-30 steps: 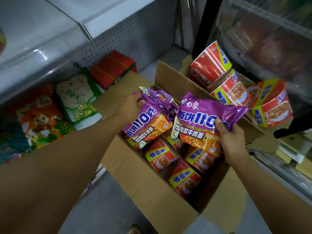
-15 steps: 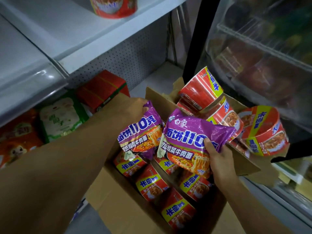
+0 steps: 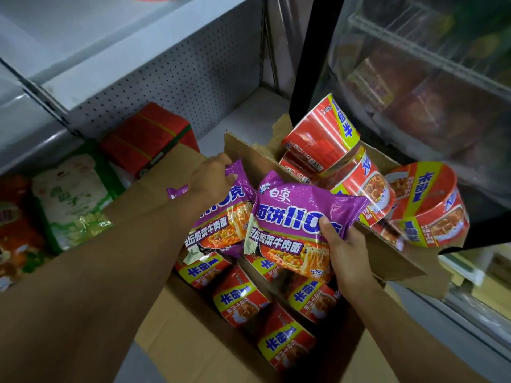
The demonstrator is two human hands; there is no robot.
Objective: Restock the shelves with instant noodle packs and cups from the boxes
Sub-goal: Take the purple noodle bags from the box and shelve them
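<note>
An open cardboard box [image 3: 193, 341] stands on the floor before the shelves, with several red noodle cups [image 3: 240, 299] lying inside it. My left hand [image 3: 211, 179] grips the top edge of a purple noodle pack [image 3: 221, 219] above the box. My right hand [image 3: 345, 247] holds a second purple noodle pack [image 3: 293, 214] by its right side, thumb on its front. Both packs hang just over the cups. Three larger red noodle bowls [image 3: 320, 134] lie tilted in a second box behind.
The white bottom shelf [image 3: 249, 111] is bare at the back right. A red pack [image 3: 146, 139], a green-and-white bag [image 3: 74, 200] and an orange bag [image 3: 16, 244] sit on it at the left. A glass-door fridge [image 3: 428, 78] stands right.
Both hands have lifted the purple packs a little up out of the box. The view has tilted upward toward the shelves.
</note>
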